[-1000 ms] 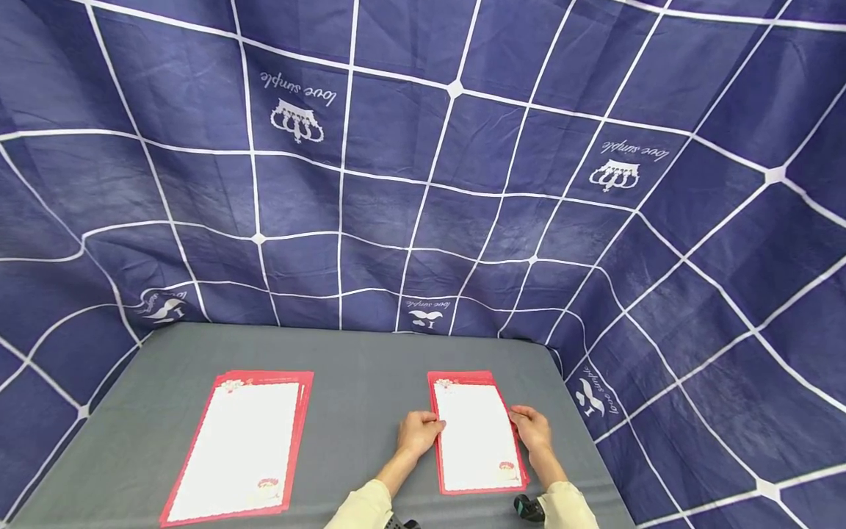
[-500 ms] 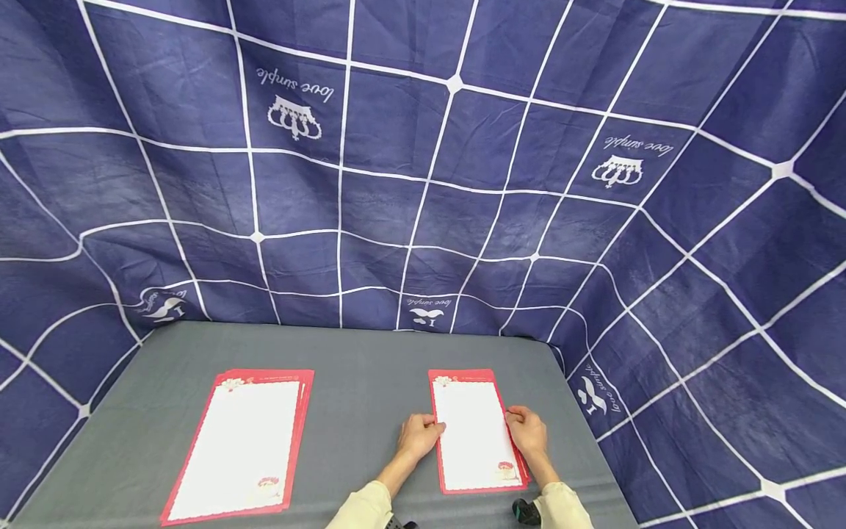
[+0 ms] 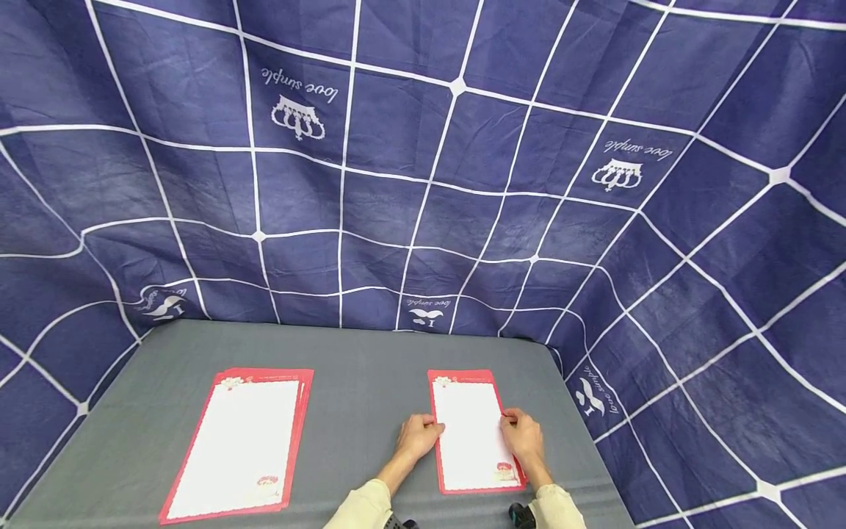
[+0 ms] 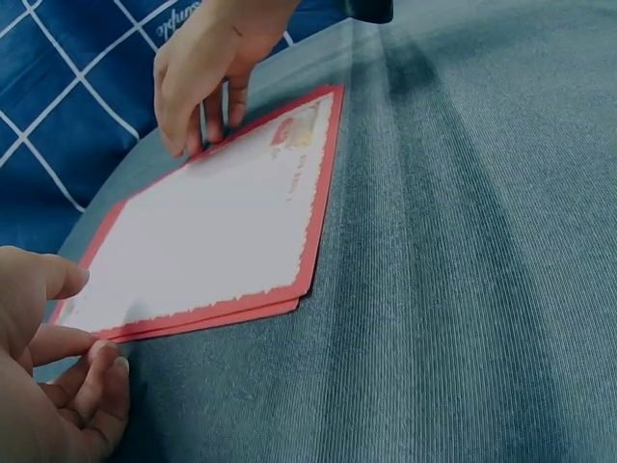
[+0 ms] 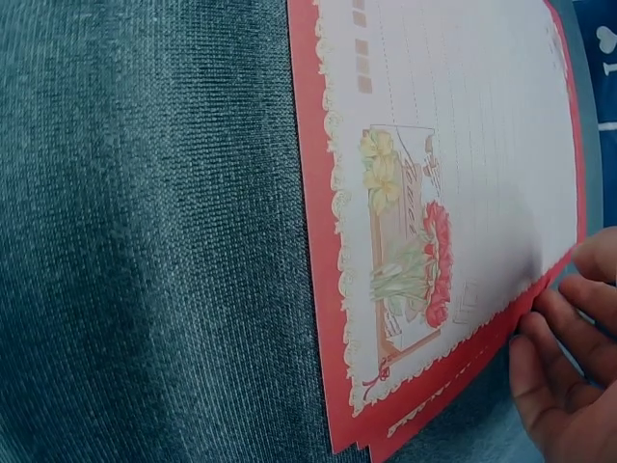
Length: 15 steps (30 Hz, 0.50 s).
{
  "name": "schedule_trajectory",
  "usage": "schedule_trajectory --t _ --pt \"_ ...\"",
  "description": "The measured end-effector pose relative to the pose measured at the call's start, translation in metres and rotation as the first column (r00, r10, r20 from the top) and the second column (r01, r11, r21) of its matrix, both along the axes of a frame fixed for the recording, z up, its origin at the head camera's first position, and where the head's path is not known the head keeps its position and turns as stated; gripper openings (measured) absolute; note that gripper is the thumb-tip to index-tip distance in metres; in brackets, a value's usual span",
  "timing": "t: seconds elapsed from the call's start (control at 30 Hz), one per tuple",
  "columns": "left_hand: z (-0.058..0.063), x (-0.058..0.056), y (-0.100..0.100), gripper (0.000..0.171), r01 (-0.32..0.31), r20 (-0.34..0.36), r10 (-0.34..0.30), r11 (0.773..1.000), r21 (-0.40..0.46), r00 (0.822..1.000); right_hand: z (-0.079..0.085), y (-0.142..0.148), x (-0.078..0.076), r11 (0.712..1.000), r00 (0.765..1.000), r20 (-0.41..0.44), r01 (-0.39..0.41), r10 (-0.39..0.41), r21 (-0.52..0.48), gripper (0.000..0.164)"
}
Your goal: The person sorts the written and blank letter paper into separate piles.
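Observation:
A stack of letter paper (image 3: 471, 441), white with red borders, lies on the right part of the grey-covered table. My left hand (image 3: 418, 435) pinches its left edge, thumb over the top sheet and fingers low at the side. At the opposite edge, my right hand (image 3: 524, 435) holds the sheets between thumb and curled fingers. In the right wrist view, printed flowers (image 5: 410, 241) decorate one corner, and lower sheets stick out slightly beneath the top one. The right fingertips are partly hidden by the paper edge.
A second stack of red-bordered letter paper (image 3: 231, 448) lies on the left of the table (image 3: 357, 411). A blue curtain (image 3: 396, 213) with white grid lines hangs behind the table and along its right side.
My right hand has moved a little left against the stack, and less red shows along its right edge. The left hand stays in place.

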<state>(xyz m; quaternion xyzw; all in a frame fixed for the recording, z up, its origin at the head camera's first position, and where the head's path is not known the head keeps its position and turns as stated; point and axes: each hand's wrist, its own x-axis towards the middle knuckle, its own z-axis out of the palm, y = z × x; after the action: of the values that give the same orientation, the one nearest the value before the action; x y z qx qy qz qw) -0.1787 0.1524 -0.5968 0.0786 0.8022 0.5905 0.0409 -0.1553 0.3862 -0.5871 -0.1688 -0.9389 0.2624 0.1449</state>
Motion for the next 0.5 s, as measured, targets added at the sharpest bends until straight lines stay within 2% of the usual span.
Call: schedule_trajectory --t 0.07,0.13,0.27,0.4,0.5 --pt "-0.002 -0.002 -0.005 0.017 0.014 -0.026 -0.014 1.000 -0.018 1.000 0.000 -0.002 -0.002 1.000 1.000 -0.005 -0.018 0.018 0.010 0.019" --pt "-0.002 -0.005 -0.013 0.029 0.037 -0.072 -0.040 0.999 -0.040 0.997 0.000 -0.004 -0.004 0.999 0.999 -0.014 -0.034 0.034 0.025 0.018" --pt "0.002 -0.010 -0.040 0.035 0.052 -0.211 -0.083 0.987 -0.151 0.974 0.004 -0.019 -0.013 0.992 0.992 -0.053 -0.109 0.112 0.060 0.020" --pt "0.011 -0.015 -0.069 0.037 -0.019 -0.322 -0.081 0.955 -0.295 0.943 0.013 -0.044 -0.027 0.971 0.968 -0.093 -0.223 0.231 0.087 0.023" --pt "0.019 -0.015 -0.086 0.038 -0.080 -0.406 -0.079 0.929 -0.361 0.911 0.021 -0.067 -0.037 0.947 0.941 -0.135 -0.291 0.309 0.139 0.022"
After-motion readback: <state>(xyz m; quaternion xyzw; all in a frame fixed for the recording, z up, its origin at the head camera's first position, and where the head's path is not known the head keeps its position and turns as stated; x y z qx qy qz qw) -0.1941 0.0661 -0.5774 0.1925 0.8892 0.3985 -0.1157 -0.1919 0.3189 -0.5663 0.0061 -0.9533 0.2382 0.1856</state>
